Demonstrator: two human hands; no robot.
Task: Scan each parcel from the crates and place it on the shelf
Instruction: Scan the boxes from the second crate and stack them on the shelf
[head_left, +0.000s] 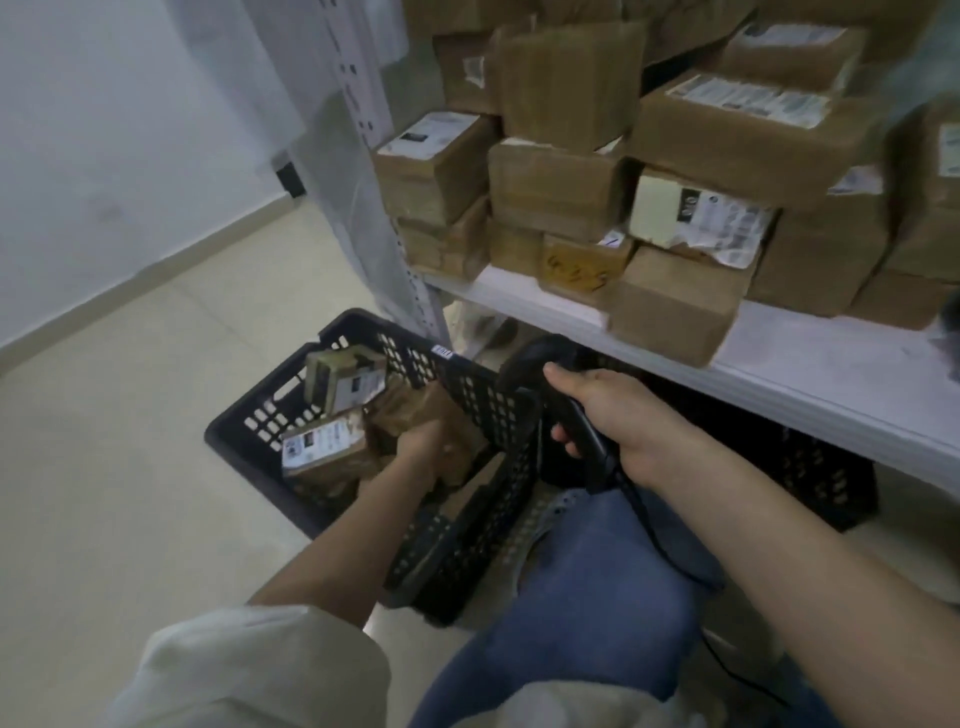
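My left hand (423, 447) is reaching down into the black perforated plastic crate (483, 410) on the pale tiled floor (130, 441), fingers curling round a brown paper-wrapped parcel (415, 408) that is lying beside two other labelled brown parcels (332, 415). My right hand (618, 415) is gripping the handle of the black handheld barcode scanner (550, 364), its cable trailing over my blue-jeaned knee (597, 597). Above, taped brown cardboard boxes (571, 182) are sitting stacked on the white metal shelf (831, 379).
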